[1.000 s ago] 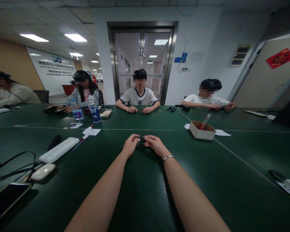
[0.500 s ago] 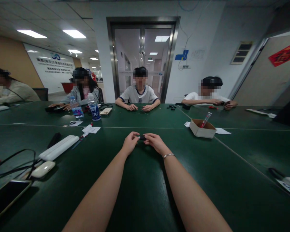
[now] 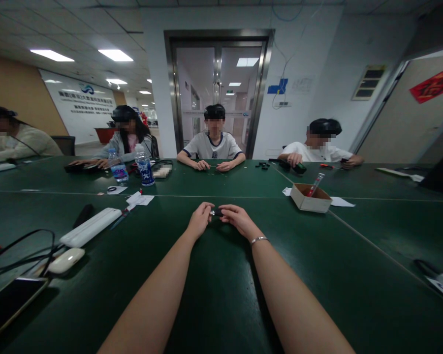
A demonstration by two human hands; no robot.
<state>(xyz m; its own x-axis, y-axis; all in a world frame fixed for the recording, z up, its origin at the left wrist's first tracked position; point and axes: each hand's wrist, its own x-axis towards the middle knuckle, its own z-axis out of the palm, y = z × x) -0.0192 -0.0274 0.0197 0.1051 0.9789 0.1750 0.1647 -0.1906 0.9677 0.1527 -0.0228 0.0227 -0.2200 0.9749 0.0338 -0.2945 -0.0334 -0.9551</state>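
Over the middle of the green table (image 3: 221,275), a small black piece with a shiny metal end (image 3: 217,213) lies between my two hands; its exact kind is too small to make out. My right hand (image 3: 239,220), with a silver bracelet at the wrist, pinches the black body between thumb and fingers. At the metal end, the thumb and fingertips of my left hand (image 3: 201,219) are closed. Both hands are near the table surface, fingertips facing each other.
Right of my hands stands an open cardboard box (image 3: 310,199) with a clear red-marked tube (image 3: 316,185). At left are a white bar-shaped case (image 3: 91,227), cables, a phone (image 3: 11,307) and two bottles (image 3: 144,167). Several people sit across the table.
More of the metal end shows between my left fingertips and the black body. Across the table at right, a person's hand has moved left, onto a dark object.
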